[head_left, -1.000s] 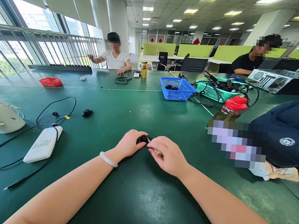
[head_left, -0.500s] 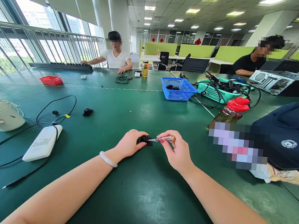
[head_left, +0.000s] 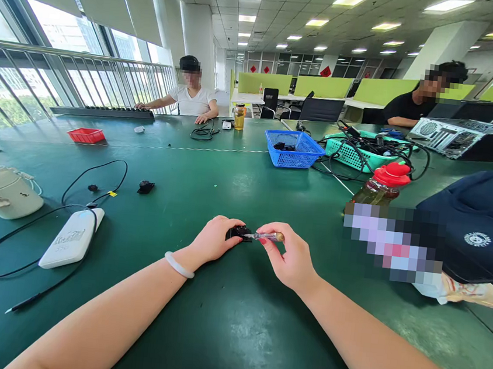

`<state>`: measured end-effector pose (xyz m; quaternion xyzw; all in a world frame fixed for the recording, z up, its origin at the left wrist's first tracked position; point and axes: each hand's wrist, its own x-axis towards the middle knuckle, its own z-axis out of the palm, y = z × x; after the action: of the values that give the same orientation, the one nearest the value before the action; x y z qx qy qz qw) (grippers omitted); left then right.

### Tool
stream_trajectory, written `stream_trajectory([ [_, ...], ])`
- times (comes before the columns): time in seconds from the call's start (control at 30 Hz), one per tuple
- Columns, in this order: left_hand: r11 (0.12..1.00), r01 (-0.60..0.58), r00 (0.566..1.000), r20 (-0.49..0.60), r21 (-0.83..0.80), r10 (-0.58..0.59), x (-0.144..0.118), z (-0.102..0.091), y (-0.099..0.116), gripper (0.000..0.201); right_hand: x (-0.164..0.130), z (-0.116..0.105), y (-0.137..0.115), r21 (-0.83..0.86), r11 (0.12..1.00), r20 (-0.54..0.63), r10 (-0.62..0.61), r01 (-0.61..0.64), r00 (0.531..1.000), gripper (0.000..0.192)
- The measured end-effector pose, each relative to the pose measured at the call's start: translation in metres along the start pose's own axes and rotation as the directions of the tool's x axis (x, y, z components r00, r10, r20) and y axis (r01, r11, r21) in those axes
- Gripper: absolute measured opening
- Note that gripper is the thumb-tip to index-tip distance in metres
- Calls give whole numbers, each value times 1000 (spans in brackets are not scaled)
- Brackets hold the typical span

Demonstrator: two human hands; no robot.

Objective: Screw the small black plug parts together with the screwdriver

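On the green table [head_left: 196, 332], my left hand [head_left: 213, 238] pinches a small black part [head_left: 240, 231] between thumb and fingers. What kind of part it is cannot be made out. My right hand [head_left: 290, 253] grips a screwdriver [head_left: 273, 236] by its clear handle, held nearly level. Its metal shaft points left, with the tip at the black part; whether it sits in a screw is too small to tell. The left palm side is hidden.
Left lie a white power bank [head_left: 72, 238] with a black cable, a cream container [head_left: 5, 194] and a small black piece [head_left: 145, 187]. Ahead are a blue basket [head_left: 293, 149] and a green basket of cables [head_left: 350, 154]. A red-lidded bottle [head_left: 381, 184] and dark bag [head_left: 481, 215] stand right. Other people sit beyond.
My right hand and the screwdriver have shifted slightly, the handle now lying closer to level. My left hand keeps its hold on the black part. The whole view has moved a little.
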<state>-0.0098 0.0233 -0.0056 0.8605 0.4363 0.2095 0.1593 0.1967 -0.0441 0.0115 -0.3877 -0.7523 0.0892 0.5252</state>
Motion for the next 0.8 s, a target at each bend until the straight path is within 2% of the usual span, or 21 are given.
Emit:
stream_trajectory([
  [0.27,1000,7,1000,4,9,-7,0,0,2,31,-2,2,1,-20,998,26,-62,63,998,7],
  [0.57,1000,4,1000,1,7,-4,0,0,2,31,-1,0,0,-31,999,6,-28,29,1000,6],
  [0.8,1000,8,1000,7,18,-8,0,-2,4,31,-1,0,-2,-50,997,6,-56,56,998,7],
])
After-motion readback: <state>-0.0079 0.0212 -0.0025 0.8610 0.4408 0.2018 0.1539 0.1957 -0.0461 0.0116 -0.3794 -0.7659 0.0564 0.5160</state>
